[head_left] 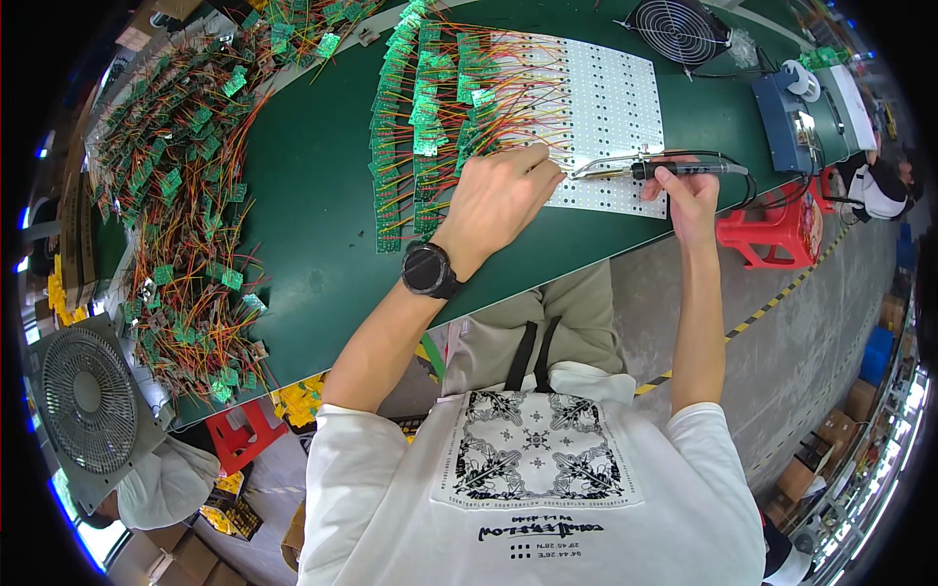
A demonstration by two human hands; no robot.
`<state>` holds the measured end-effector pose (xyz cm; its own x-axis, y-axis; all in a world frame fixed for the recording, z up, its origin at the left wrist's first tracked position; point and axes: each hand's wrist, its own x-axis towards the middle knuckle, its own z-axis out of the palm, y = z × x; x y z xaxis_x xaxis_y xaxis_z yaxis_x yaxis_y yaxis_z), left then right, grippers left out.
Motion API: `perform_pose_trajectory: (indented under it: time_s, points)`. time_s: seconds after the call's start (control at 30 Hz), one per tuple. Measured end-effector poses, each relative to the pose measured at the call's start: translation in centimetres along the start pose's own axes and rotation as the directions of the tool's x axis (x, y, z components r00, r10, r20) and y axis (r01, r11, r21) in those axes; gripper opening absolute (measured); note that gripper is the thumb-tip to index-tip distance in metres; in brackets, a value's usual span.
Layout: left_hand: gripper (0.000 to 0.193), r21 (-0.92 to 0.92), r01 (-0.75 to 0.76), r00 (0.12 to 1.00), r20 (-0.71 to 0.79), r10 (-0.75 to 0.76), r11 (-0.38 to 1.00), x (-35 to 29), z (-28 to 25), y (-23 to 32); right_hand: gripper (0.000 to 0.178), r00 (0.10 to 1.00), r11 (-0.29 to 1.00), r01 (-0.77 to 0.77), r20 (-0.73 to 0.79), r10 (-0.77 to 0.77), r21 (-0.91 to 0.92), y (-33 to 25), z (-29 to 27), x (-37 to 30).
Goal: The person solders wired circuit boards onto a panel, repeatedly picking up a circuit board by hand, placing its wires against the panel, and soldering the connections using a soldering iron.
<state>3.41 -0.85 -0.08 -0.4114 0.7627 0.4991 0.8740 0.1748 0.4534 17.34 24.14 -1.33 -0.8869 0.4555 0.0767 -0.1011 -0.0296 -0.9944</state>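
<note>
A white perforated panel [625, 117] with rows of small dark dots lies on the green table. Red and yellow wires [528, 107] run onto its left half from columns of small green circuit boards [427, 103]. My left hand [503, 200], with a dark watch at the wrist, is closed in a pinch at the panel's near edge; what its fingertips hold is too small to make out. In my right hand [689, 195] is a soldering iron [708, 168] with a thin metal feed tube. Its tip points left and reaches close to my left fingertips.
A tangled heap of wired green boards [176, 186] covers the table's left side. At the back right are a round black fan [679, 31] and a blue box [785, 122] with a white spool. A red stool [777, 234] stands right; a large grey fan [88, 391] stands lower left beside another person.
</note>
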Motion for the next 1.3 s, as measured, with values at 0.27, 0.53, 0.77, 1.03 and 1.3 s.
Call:
perform_pose_trajectory:
  time_s: [0.27, 0.53, 0.77, 1.03, 1.3]
  points:
    - [0.009, 0.006, 0.018, 1.000, -0.016, -0.018, 1.000, -0.2, 0.2, -0.2, 0.020, 1.000, 1.000, 0.001, 0.010, -0.001, -0.011, 0.0, 0.1, 0.0]
    - [0.010, 0.004, -0.001, 1.000, -0.011, 0.001, 1.000, -0.1, 0.0, 0.0, 0.019, 1.000, 1.000, 0.013, 0.025, -0.013, -0.026, 0.0, 0.1, 0.0]
    - [0.010, -0.007, -0.006, 1.000, -0.024, 0.006, 1.000, -0.2, 0.2, 0.0, 0.020, 0.999, 0.999, 0.020, 0.041, -0.018, -0.033, 0.0, 0.1, 0.0]
    - [0.010, -0.003, -0.008, 1.000, -0.024, 0.008, 1.000, -0.2, -0.1, -0.4, 0.021, 0.999, 0.999, 0.043, -0.006, -0.043, 0.014, 0.5, -0.2, 0.3]
    - [0.014, 0.089, -0.039, 0.955, -0.291, 0.064, 0.995, 0.3, -6.3, 1.7, 0.022, 0.992, 0.999, 0.047, -0.121, -0.044, 0.025, 1.4, -1.0, 0.1]
